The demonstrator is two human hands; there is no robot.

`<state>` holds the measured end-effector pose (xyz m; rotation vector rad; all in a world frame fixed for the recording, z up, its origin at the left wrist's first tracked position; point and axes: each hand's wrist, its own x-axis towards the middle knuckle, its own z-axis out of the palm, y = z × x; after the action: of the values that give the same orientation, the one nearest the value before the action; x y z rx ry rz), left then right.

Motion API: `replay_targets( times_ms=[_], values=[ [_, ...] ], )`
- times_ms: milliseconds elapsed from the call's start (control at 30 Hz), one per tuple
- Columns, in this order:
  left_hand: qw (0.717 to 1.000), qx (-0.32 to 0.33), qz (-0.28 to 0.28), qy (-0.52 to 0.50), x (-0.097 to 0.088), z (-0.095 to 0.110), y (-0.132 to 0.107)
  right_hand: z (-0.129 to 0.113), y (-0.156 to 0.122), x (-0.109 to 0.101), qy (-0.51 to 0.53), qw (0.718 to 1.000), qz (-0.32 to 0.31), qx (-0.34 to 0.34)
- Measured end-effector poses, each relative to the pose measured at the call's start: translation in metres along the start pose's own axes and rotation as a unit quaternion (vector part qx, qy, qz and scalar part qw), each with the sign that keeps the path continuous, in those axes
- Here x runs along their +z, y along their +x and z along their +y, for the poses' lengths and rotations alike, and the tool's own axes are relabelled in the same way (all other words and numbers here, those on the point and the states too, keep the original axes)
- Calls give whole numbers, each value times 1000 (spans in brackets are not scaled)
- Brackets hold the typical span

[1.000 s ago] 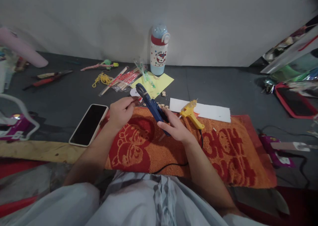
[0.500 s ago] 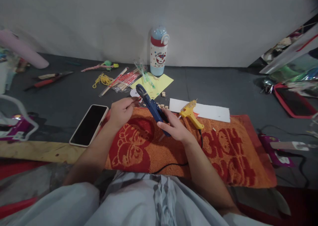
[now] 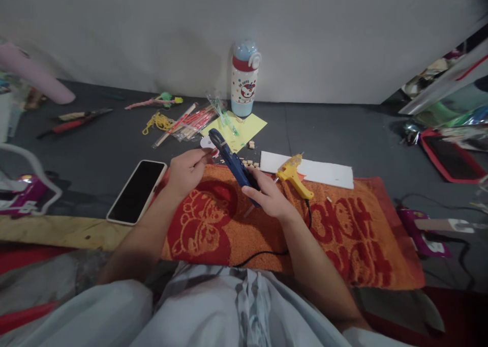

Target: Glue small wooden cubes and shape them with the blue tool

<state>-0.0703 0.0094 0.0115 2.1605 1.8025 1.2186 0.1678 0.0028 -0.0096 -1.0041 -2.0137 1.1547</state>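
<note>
My right hand (image 3: pixel 267 192) is wrapped round a long dark blue hand tool (image 3: pixel 234 166) with a rounded head, held at a slant over the towel. The tool looks like a cutter, though its jaws cannot be made out clearly. Close to the tool's head, my left hand (image 3: pixel 188 169) is pinched, and what its fingertips hold is too small to name. Small pale wooden pieces (image 3: pixel 250 164) lie just behind the tool. A yellow glue gun (image 3: pixel 293 175) rests to the right of my right hand, partly on a white strip (image 3: pixel 324 173).
An orange and red towel (image 3: pixel 343 235) covers the front. A phone (image 3: pixel 137 192) lies left. Behind are a bottle (image 3: pixel 244 80), yellow paper (image 3: pixel 255 124), wrapped sticks (image 3: pixel 196 122) and yellow string (image 3: pixel 158 122). Pliers (image 3: pixel 76 123) lie far left; a black cord (image 3: pixel 263 254) crosses the towel.
Both hands and the blue tool stay in nearly the same place. The whole view has shifted only very slightly.
</note>
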Motion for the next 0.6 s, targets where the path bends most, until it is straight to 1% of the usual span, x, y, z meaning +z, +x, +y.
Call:
replay_targets(
  times_ms=[167, 267, 467, 600],
  values=[
    [1000, 4, -12, -5, -1, 0, 1, 1, 0, 2, 8, 1000, -1, 23],
    [999, -15, -26, -18, -2, 1, 3, 2, 0, 3, 14, 1000, -3, 20],
    [989, -64, -84, -99, -6, 2, 8, 0, 0, 0, 10, 1000, -8, 0],
    [982, -78, -102, -135, -9, 4, 10, 1, 0, 0, 12, 1000, -11, -3]
  ],
)
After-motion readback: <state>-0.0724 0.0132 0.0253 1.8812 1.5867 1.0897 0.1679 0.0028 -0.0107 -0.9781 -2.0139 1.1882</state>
